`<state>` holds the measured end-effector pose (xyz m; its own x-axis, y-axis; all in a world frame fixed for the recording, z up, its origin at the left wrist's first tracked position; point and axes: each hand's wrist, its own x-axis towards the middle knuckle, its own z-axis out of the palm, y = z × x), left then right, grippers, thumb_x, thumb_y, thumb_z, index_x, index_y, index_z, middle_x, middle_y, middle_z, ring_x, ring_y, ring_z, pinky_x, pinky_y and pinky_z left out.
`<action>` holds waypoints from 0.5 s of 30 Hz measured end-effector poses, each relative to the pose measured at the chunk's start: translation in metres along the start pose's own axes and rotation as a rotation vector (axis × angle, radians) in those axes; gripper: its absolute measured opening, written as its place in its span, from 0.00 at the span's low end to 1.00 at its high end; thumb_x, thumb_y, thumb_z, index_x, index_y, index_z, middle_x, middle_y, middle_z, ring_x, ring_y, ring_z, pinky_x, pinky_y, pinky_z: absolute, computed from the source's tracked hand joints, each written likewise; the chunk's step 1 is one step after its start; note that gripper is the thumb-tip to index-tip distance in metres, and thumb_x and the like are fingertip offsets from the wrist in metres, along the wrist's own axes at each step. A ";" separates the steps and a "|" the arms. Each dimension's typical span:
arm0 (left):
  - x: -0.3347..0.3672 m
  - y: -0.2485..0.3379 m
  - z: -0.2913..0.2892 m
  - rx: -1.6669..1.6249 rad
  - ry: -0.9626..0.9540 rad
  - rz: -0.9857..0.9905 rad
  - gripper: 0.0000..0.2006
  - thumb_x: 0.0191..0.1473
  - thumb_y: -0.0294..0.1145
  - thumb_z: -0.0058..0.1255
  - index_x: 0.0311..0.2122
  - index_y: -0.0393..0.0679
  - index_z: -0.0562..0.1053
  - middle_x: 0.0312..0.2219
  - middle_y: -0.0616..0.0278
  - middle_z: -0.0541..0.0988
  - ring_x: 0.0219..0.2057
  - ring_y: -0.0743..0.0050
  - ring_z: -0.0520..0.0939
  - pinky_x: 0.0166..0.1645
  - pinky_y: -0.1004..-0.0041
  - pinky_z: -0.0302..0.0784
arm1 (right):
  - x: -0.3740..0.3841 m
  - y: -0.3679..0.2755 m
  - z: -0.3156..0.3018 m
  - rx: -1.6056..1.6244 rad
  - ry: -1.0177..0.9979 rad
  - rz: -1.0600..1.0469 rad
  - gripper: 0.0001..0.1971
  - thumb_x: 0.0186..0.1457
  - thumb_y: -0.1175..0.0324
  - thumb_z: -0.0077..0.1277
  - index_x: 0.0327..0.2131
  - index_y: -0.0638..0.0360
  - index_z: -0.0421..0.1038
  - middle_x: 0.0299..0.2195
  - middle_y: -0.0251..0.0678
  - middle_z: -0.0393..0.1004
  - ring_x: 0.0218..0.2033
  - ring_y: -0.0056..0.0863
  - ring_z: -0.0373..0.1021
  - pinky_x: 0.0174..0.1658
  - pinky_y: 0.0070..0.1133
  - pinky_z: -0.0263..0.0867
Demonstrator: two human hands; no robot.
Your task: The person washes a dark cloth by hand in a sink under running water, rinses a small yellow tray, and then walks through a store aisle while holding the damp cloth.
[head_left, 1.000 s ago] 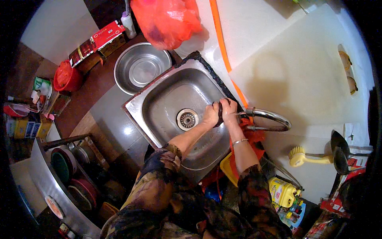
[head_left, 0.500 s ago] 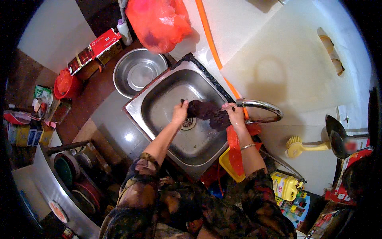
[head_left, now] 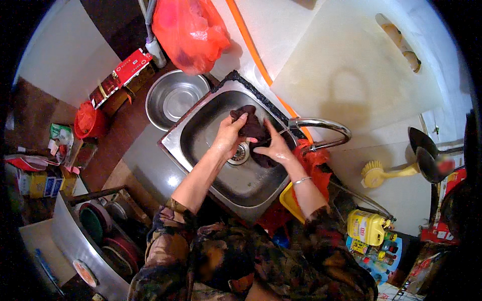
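A dark brown wet-looking cloth [head_left: 246, 122] is bunched up over the stainless steel sink [head_left: 240, 192]. My left hand [head_left: 229, 136] grips the bunch, its thumb lying on top. Just to the right, my right hand [head_left: 277, 149] is spread, thumb and fingers apart, beside the cloth and under the end of the chrome faucet [head_left: 329, 124]. A dark hanging part of the cloth shows below my right thumb. Below my hands is the round drain [head_left: 239, 153].
A metal basin [head_left: 175, 98] stands left of the sink, with a red plastic bag [head_left: 190, 37] behind it. To the right, a yellow brush [head_left: 384, 174] hangs on the wall. A yellow container [head_left: 290, 201] and a yellow jug [head_left: 364, 227] are at the near right.
The cloth, stretched between both hands before, is now gathered into my left hand. My right hand has let go of its end and opened, moving slightly left.
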<state>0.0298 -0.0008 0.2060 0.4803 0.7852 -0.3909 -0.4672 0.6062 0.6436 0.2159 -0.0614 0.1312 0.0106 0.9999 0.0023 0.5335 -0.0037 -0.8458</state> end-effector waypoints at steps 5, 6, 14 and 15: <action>-0.001 0.009 -0.005 -0.013 -0.058 0.132 0.08 0.57 0.30 0.44 0.40 0.42 0.69 0.33 0.61 0.76 0.30 0.69 0.78 0.27 0.69 0.78 | 0.003 0.027 0.043 -0.025 -0.070 0.393 0.31 0.33 0.63 0.64 0.45 0.60 0.68 0.40 0.47 0.73 0.42 0.38 0.71 0.47 0.27 0.65; 0.003 0.011 -0.016 -0.022 -0.116 0.222 0.06 0.57 0.30 0.44 0.38 0.42 0.70 0.32 0.62 0.76 0.29 0.70 0.78 0.26 0.70 0.77 | 0.000 0.032 0.038 -0.134 -0.077 0.505 0.26 0.34 0.63 0.63 0.42 0.59 0.71 0.36 0.47 0.75 0.39 0.39 0.73 0.45 0.28 0.67; 0.007 -0.062 -0.084 -0.064 0.239 -0.430 0.27 0.53 0.45 0.50 0.55 0.45 0.58 0.52 0.54 0.61 0.53 0.46 0.62 0.43 0.38 0.72 | -0.020 -0.013 -0.027 -0.299 0.209 0.145 0.16 0.36 0.73 0.55 0.34 0.63 0.71 0.31 0.51 0.73 0.35 0.46 0.70 0.40 0.32 0.66; 0.009 -0.080 -0.071 -0.096 0.279 -0.512 0.24 0.55 0.46 0.47 0.52 0.45 0.62 0.53 0.54 0.61 0.51 0.45 0.65 0.41 0.39 0.73 | -0.020 -0.024 -0.025 -0.363 0.199 0.108 0.19 0.36 0.73 0.55 0.37 0.66 0.69 0.33 0.52 0.71 0.38 0.47 0.68 0.44 0.31 0.64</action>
<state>0.0191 -0.0330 0.1039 0.4552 0.3852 -0.8027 -0.2990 0.9154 0.2697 0.2241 -0.0816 0.1644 0.2268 0.9722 0.0572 0.7833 -0.1472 -0.6040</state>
